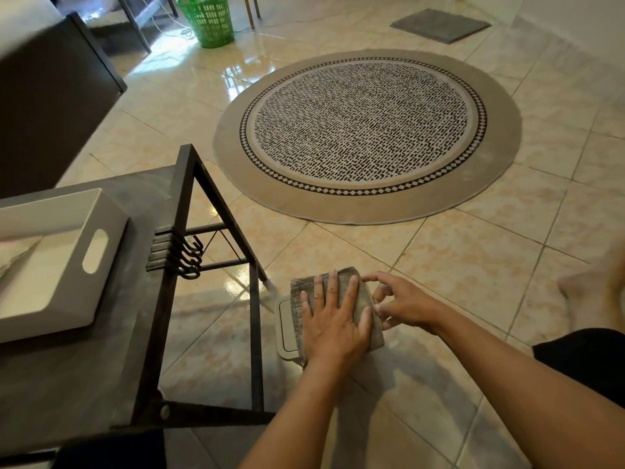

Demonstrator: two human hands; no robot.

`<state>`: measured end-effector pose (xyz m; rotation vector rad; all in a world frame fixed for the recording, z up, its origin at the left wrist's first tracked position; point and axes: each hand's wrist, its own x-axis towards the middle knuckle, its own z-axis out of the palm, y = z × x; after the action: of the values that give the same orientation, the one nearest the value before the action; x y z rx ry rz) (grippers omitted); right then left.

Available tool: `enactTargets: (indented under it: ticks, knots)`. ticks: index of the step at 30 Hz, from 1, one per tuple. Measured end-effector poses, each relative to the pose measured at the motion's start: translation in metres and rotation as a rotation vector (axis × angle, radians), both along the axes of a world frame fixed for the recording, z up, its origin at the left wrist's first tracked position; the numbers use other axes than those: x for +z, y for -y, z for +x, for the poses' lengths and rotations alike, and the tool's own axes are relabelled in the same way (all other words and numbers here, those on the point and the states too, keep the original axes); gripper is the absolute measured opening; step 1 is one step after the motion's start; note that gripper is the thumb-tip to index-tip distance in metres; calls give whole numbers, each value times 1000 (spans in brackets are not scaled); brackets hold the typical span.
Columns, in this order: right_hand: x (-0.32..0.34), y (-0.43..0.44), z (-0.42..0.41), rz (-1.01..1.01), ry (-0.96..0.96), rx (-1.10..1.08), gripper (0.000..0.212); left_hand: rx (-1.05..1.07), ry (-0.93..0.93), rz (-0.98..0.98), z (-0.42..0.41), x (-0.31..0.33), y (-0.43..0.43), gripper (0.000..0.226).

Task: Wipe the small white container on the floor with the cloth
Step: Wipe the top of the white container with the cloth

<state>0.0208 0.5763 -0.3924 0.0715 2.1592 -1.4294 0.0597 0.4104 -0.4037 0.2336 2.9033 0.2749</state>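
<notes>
A small white container (286,328) stands on the tiled floor beside the dark table's leg. A grey-brown folded cloth (363,299) lies over most of its top, so only the container's left edge and a lid panel show. My left hand (333,319) presses flat on the cloth with its fingers spread. My right hand (402,302) is at the cloth's right edge, fingers curled and pinching the cloth's side against the container.
A dark metal-framed table (148,299) with hooks stands at the left, carrying a white tray (84,231). A round patterned rug (367,137) lies ahead. A green basket (208,20) and a grey mat (439,25) sit far back. My knee (585,360) is at the right.
</notes>
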Motion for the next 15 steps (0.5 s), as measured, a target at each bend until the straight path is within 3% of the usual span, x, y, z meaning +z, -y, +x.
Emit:
enactTargets:
  ticks: [7, 12, 15]
  knots:
    - [-1, 3, 0, 3, -7, -26, 57, -39, -15, 11, 6, -1, -6, 63]
    - [-1, 1, 1, 27, -17, -33, 58, 83, -30, 21, 5, -2, 11, 64]
    - [-1, 2, 0, 23, -16, -34, 55, 22, -6, 16, 16, -3, 0, 63]
